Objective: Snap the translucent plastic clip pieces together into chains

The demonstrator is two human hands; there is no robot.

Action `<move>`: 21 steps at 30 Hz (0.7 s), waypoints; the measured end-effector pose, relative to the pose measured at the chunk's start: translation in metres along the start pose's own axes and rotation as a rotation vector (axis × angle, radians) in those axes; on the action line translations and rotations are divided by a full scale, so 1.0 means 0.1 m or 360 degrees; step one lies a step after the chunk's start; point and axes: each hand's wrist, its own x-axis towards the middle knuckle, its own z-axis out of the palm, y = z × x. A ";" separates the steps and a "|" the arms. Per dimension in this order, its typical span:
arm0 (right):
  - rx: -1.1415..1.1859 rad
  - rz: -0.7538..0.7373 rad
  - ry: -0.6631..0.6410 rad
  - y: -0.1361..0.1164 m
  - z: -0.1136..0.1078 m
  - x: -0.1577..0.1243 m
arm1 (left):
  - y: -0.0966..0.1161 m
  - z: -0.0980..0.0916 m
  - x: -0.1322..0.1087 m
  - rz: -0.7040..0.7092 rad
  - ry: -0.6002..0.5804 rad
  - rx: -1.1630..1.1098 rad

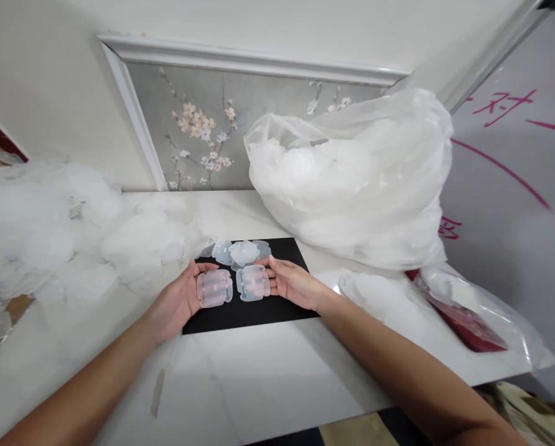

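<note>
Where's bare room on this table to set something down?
The near tabletop between the left and right forearms, bordered by the black mat, looks bare apart from a grey mark. It's crowded along the mat's far edge with translucent pieces, leftward with a pale heap, and back right with a bulging bag.

Over a black mat [254, 317] on a white table [277, 371], the left hand [179, 301] holds the left piece [215, 288] and the right hand [292, 284] the right piece [253, 284]. Both are translucent, side by side with a gap between. More pieces [244, 251] lie along the mat's far edge. A whitish pile [49, 223] covers the table's left; a full bag [352, 186] sits behind, before a blossom panel [196, 124]. Red writing [505, 108] shows at far right.
</note>
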 end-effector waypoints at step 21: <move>-0.1001 -0.0441 0.0114 0.06 0.06 -0.07 | -0.04 -0.07 0.02 0.0251 0.0051 0.0394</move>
